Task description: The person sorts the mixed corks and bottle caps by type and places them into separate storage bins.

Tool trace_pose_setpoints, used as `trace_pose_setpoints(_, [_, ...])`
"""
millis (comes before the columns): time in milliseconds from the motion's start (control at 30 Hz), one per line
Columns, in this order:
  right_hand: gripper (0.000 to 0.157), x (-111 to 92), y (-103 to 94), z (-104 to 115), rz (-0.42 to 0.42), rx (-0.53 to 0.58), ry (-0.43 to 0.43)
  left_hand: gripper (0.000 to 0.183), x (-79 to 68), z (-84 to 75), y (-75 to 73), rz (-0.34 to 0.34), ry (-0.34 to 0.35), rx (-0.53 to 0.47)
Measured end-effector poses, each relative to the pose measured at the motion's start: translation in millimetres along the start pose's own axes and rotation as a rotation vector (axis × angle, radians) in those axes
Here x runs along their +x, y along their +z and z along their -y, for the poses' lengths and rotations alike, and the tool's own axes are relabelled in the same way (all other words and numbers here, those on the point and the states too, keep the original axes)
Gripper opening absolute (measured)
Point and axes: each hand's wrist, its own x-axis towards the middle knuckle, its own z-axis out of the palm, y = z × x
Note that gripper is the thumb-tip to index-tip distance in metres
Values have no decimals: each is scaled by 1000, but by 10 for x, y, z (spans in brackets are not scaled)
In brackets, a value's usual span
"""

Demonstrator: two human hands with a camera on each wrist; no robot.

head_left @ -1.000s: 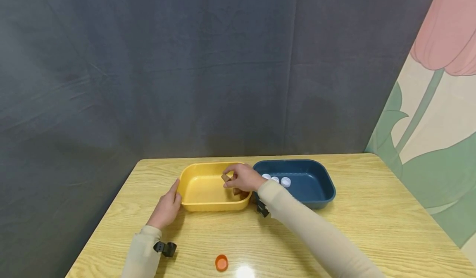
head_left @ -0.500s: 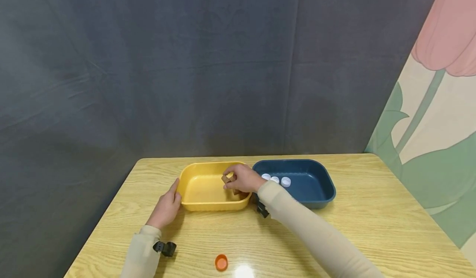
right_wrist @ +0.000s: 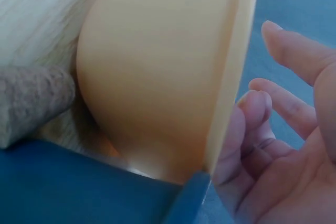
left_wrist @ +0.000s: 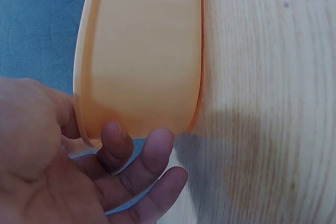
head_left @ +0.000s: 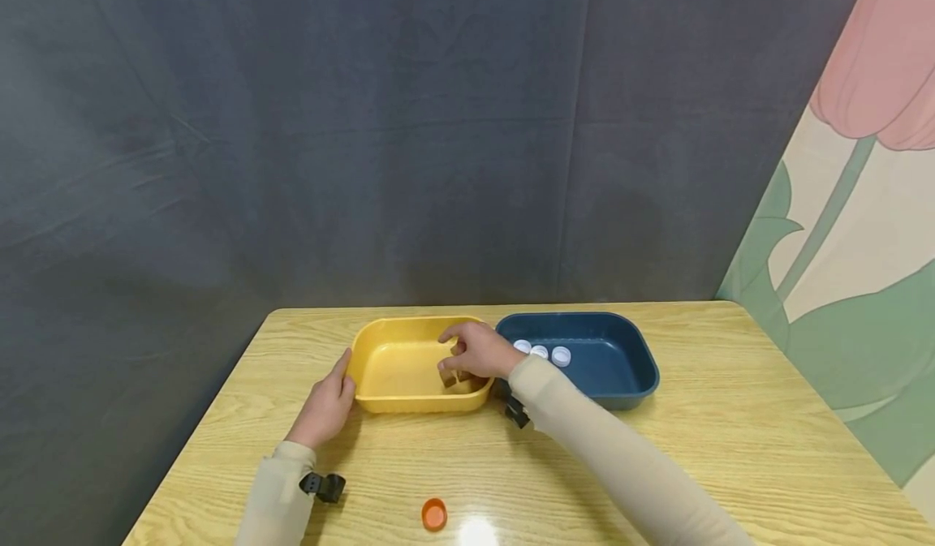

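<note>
A yellow tray (head_left: 402, 404) sits on the table. At its left end my left hand (head_left: 325, 408) grips the rim; in the left wrist view its curled fingers (left_wrist: 157, 153) lie against the outer wall. Over the tray's right side reaches my right hand (head_left: 475, 351), thumb and index finger spread apart with nothing between them. Just below the thumb, a brown cork (head_left: 447, 377) lies in the tray, beside more brown pieces partly hidden by the hand. In the right wrist view, the fingers show beyond the tray's rim (right_wrist: 231, 72).
Right of the yellow tray stands a blue tray (head_left: 621, 392) with several white bottle caps (head_left: 561, 357). An orange bottle cap (head_left: 434, 514) lies near the table's front. One cork (right_wrist: 31, 100) lies outside the trays in the right wrist view. A dark curtain (head_left: 409, 140) hangs behind.
My right thumb and index finger have parted and let go of the brown cork, which has dropped lower in the yellow tray. My left hand has stayed on the rim.
</note>
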Motion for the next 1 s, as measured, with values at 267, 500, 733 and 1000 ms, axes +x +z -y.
trace_pose_setpoints(267, [48,-176,-33,29,3,35,-90,55,-1,-4,9,2,-10,-1])
trace_pose_setpoints(500, [53,-448,-27,60,84,113,-191,55,-10,-6,11,-3,-13,6])
trace_pose_setpoints(733, [61,-715,46,58,158,151,-231,55,-12,-18,12,5,-13,3])
trace_pose_setpoints(1000, [64,-932,245,22,210,75,-321,56,16,7,7,3,-26,8])
